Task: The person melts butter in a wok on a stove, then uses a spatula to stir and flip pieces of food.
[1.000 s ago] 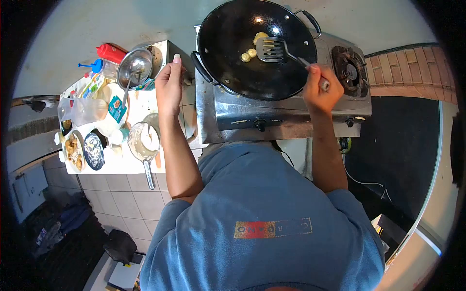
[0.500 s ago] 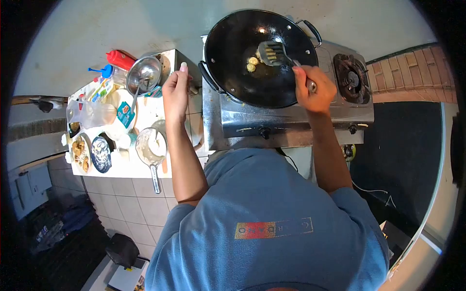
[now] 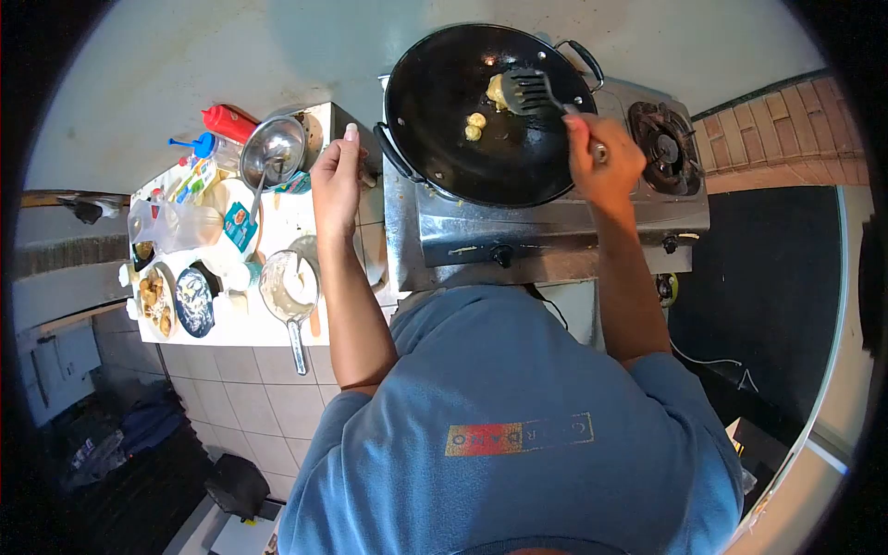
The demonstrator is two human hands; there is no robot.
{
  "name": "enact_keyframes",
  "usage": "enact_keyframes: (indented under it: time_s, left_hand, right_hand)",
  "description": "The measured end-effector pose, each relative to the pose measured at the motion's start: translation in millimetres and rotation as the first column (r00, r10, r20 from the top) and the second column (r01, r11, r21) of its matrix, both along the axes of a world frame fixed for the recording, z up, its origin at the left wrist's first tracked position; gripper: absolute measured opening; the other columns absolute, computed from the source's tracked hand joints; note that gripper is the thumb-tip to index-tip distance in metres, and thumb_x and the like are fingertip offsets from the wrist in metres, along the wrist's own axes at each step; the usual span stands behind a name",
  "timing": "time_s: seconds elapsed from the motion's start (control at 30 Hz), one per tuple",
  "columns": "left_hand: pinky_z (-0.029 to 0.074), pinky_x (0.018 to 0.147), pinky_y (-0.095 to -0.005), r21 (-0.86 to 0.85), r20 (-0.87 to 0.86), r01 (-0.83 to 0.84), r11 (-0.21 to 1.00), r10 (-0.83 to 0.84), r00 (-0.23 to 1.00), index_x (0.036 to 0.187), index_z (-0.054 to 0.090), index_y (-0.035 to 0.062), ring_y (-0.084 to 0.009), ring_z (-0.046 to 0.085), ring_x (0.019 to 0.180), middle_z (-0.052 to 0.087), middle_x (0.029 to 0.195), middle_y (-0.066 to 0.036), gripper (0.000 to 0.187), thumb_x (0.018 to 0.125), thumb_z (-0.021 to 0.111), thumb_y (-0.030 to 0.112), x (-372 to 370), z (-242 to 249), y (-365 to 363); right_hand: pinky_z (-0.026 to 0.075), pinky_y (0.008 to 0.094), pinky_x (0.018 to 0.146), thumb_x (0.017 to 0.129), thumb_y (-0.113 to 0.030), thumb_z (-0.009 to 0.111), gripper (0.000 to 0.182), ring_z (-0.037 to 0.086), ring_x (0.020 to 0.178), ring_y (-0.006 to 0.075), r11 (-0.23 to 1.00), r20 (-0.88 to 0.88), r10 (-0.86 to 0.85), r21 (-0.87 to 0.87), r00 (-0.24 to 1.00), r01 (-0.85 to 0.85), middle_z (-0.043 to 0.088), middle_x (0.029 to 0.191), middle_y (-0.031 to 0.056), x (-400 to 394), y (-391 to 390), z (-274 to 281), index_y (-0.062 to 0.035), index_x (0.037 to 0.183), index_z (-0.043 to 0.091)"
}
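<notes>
A black wok (image 3: 453, 148) sits on the left burner of a steel stove (image 3: 546, 236). My right hand (image 3: 599, 162) is closed on the handle of a slotted spatula (image 3: 535, 91), whose blade rests against a pale food piece (image 3: 498, 90) at the wok's far side. Two small yellow pieces (image 3: 474, 126) lie near the wok's middle. My left hand (image 3: 336, 176) rests on the counter edge just left of the wok's handle (image 3: 393, 153), fingers together, holding nothing that I can see.
The white counter (image 3: 277, 208) at left carries a steel bowl with a spoon (image 3: 273, 148), a red bottle (image 3: 227, 120), packets, a plate of fried pieces (image 3: 153, 301), a dark bowl (image 3: 194, 301) and a small pan of white batter (image 3: 289, 282). The right burner (image 3: 664, 148) is bare.
The spatula moved from beside the small yellow pieces toward the wok's far side, against the larger pale piece. My left hand stayed at the counter edge.
</notes>
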State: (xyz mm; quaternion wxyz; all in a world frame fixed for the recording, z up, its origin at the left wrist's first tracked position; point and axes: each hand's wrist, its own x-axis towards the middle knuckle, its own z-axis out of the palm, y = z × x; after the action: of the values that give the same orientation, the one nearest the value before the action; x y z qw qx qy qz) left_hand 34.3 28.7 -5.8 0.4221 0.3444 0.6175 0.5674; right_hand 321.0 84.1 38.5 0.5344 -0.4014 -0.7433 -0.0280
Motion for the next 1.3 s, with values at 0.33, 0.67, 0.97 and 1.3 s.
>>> enact_keyframes:
  time_s: [0.33, 0.67, 0.97, 1.3]
  left_hand:
    - [0.022, 0.045, -0.0203, 0.076, 0.000, -0.035, 0.996, 0.036, 0.999, 0.067, 0.055, 0.0056, -0.0029, 0.031, 0.049, 0.038, 0.055, 0.007, 0.039, 0.090, 0.054, 0.037, 2, -2, 2]
    - [0.022, 0.045, -0.0204, 0.079, -0.016, -0.040, 0.996, 0.041, 0.999, 0.068, 0.055, 0.0054, -0.0025, 0.030, 0.050, 0.038, 0.055, 0.007, 0.039, 0.090, 0.055, 0.037, -1, -2, 0]
    - [0.022, 0.045, -0.0202, 0.059, -0.010, -0.042, 0.997, 0.043, 0.999, 0.068, 0.055, 0.0052, -0.0024, 0.030, 0.050, 0.038, 0.055, 0.007, 0.039, 0.090, 0.054, 0.038, 3, -1, 1]
    - [0.021, 0.045, -0.0210, 0.084, 0.011, -0.042, 0.996, 0.041, 0.999, 0.066, 0.053, 0.0057, -0.0028, 0.029, 0.049, 0.036, 0.054, 0.007, 0.040, 0.090, 0.054, 0.038, -1, -4, 0]
  right_hand:
    - [0.045, 0.0285, 0.050, 0.079, -0.017, 0.070, 0.015, 0.059, 0.052, 0.0221, 0.984, -0.081, -0.166, -0.076, 0.983, 0.160, 0.062, 0.065, 0.0099, -1, 18, -8, -0.0031, 0.073, 0.065]
    - [0.043, 0.0406, 0.048, 0.085, -0.035, 0.059, 0.033, 0.056, 0.054, 0.0366, 0.917, 0.058, -0.386, -0.087, 0.921, 0.390, 0.056, 0.057, 0.0159, 4, 43, 17, -0.0083, 0.066, 0.060]
    - [0.042, 0.0412, 0.048, 0.085, -0.037, 0.057, 0.040, 0.054, 0.052, 0.0378, 0.840, 0.039, -0.525, -0.136, 0.850, 0.525, 0.054, 0.054, 0.0158, -9, 67, 33, -0.0056, 0.061, 0.058]
    - [0.045, 0.0465, 0.053, 0.085, -0.044, 0.053, 0.041, 0.056, 0.059, 0.0426, 0.866, 0.103, -0.436, -0.222, 0.894, 0.448, 0.056, 0.056, 0.0182, -15, 66, 37, -0.0084, 0.066, 0.062]
